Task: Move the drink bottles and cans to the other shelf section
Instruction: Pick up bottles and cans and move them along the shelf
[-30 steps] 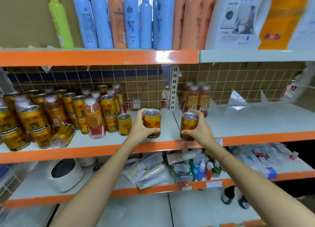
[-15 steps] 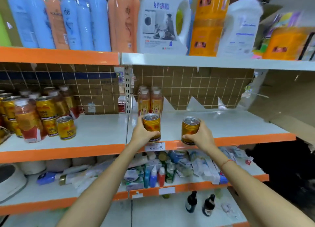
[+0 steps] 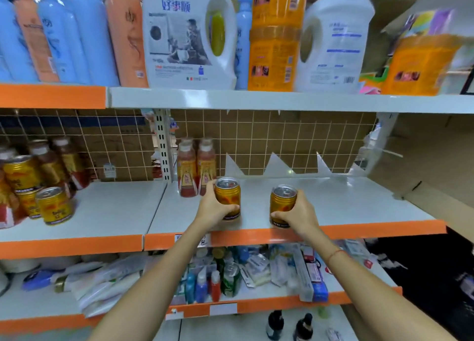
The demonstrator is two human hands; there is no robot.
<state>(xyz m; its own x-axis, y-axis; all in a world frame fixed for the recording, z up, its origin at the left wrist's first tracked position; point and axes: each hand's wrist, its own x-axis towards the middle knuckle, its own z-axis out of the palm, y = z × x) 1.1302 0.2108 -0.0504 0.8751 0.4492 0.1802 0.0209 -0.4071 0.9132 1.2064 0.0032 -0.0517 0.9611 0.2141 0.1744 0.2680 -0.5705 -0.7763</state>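
You hold two glossy metal cans [image 3: 227, 198] over a smooth, painted shelf [image 3: 346, 204]; at eleven o'clock stand shiny plastic bottles [image 3: 196, 172]

The location is a retail shop, specifically a stocked aisle of store shelving. The fixture is a metal gondola unit: white shelf boards [image 3: 333, 202] with orange front edge strips [image 3: 359, 231], a slotted upright post [image 3: 162, 145] and a wire grid back panel [image 3: 269, 140]. Paper price tags [image 3: 191, 239] sit on the edge strips. Goods are grouped in multiples by type: detergent jugs [image 3: 184, 38] and blue bottles [image 3: 77, 38] on top, identical drink cans [image 3: 53, 204] and drink bottles [image 3: 187, 171] in the middle, small toiletries [image 3: 205, 281] below.
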